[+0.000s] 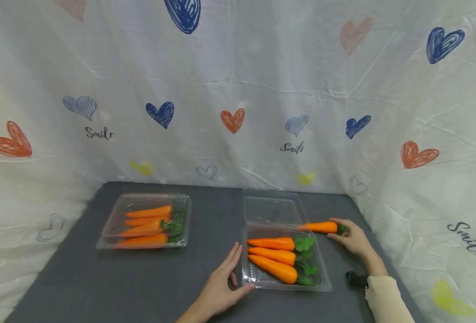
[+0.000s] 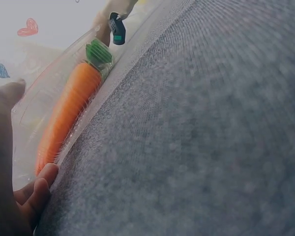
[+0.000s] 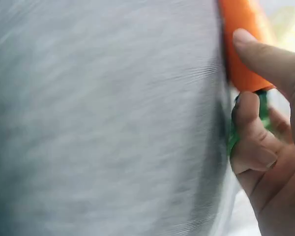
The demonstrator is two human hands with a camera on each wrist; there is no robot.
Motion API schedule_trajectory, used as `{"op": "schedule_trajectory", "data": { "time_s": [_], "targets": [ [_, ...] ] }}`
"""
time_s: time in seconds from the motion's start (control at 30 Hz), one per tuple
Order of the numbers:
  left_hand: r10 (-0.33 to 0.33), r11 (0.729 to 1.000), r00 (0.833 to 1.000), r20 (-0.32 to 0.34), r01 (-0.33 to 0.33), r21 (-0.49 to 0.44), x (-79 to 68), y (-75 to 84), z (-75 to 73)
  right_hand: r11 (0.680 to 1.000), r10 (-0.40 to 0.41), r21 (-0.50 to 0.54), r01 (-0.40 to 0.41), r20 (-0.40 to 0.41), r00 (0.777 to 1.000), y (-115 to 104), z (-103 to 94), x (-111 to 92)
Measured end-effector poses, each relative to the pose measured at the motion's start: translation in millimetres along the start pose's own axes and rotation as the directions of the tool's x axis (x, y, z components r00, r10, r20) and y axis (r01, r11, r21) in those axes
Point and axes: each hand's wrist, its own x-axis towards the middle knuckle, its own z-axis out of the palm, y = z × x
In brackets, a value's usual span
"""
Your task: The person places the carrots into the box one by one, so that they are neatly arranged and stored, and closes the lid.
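An open clear plastic clamshell box [image 1: 326,285] stands right of the middle of the table, its lid [image 1: 273,211] folded back behind it. In it lie three orange carrots [image 1: 276,256] with green tops toward the right. My left hand [image 1: 222,285] touches the box's left side with fingers and thumb spread; in the left wrist view its fingertips [image 2: 48,173] sit at the box's edge. My right hand [image 1: 352,240] pinches another carrot [image 1: 320,227] near its leafy end, behind the box's right rear corner. In the right wrist view the thumb [image 3: 258,51] presses on that carrot's thick end.
A closed clear box [image 1: 105,243] with several carrots stands at the left of the dark grey table [image 1: 101,287]. A black wrist device [image 1: 357,280] is on my right wrist. A white curtain [image 1: 258,67] with printed hearts hangs behind and along the sides.
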Motion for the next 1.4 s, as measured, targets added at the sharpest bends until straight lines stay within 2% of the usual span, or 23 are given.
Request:
{"op": "schedule_trajectory", "data": {
  "time_s": [0.1, 0.2, 0.3, 0.4, 0.5, 0.57, 0.7, 0.83, 0.93, 1.03, 1.13, 1.2, 1.3, 1.4],
  "targets": [
    [0.010, 1.000, 1.000, 0.009, -0.010, 0.009, 0.3, -1.1, 0.2, 0.999, -0.001, -0.044, 0.001, 0.015, 1.000, 0, 2.8, -2],
    [0.013, 1.000, 1.000, 0.017, -0.013, 0.016, 0.1, -1.6, -0.3, 0.996, 0.040, -0.080, -0.040, 0.002, 0.999, 0, 0.2, -9],
    [0.010, 1.000, 1.000, 0.028, -0.010, 0.020, -0.4, -1.8, 0.3, 0.985, 0.059, -0.160, -0.071, -0.082, 0.995, 0, -6.6, -22],
    [0.001, 1.000, 0.999, 0.039, -0.002, 0.018, -1.2, -2.2, 2.1, 0.970, 0.111, -0.194, -0.144, -0.171, 0.979, 3, -12.3, -39],
    [-0.005, 1.000, 0.999, 0.042, 0.005, 0.006, -2.1, -2.8, 3.1, 0.966, 0.193, -0.124, -0.226, -0.233, 0.953, 3, -14.1, -54],
    [-0.004, 1.000, 0.999, 0.036, 0.004, 0.005, -2.8, -3.3, 2.9, 0.968, 0.222, -0.056, -0.245, -0.269, 0.937, -2, -13.6, -61],
    [0.005, 1.000, 1.000, 0.024, -0.005, 0.005, -4.5, -4.2, 0.4, 0.980, 0.194, 0.033, -0.194, -0.322, 0.927, -30, -8.6, -70],
    [-0.002, 1.000, 1.000, 0.026, 0.002, -0.009, -6.0, -5.2, -3.4, 0.993, 0.115, 0.034, -0.111, -0.359, 0.926, -77, 9.4, -77],
    [-0.011, 1.000, 1.000, 0.023, 0.011, -0.007, -5.5, -5.5, -4.4, 0.999, 0.039, 0.026, -0.033, -0.341, 0.939, -110, 28.9, -79],
    [-0.013, 1.000, 1.000, 0.018, 0.013, -0.001, -3.5, -4.7, -2.8, 1.000, -0.014, 0.016, 0.018, -0.239, 0.971, -135, 47.2, -79],
    [-0.008, 1.000, 1.000, 0.019, 0.008, 0.002, -1.4, -3.1, 0.2, 0.999, -0.010, -0.041, 0.006, -0.097, 0.995, -150, 61.4, -79],
    [-0.008, 1.000, 1.000, 0.023, 0.008, -0.006, -0.5, -2.1, 1.8, 0.995, 0.005, -0.100, -0.010, -0.053, 0.999, -157, 68.6, -78],
    [-0.010, 1.000, 1.000, 0.024, 0.010, -0.018, -0.1, -1.7, 3.1, 0.982, -0.016, -0.189, 0.003, -0.070, 0.997, -163, 77.3, -76],
    [-0.009, 1.000, 1.000, 0.020, 0.010, -0.021, 0.2, -2.6, 2.9, 0.962, -0.088, -0.269, 0.055, -0.112, 0.990, -165, 83.1, -72]
  ]
}}
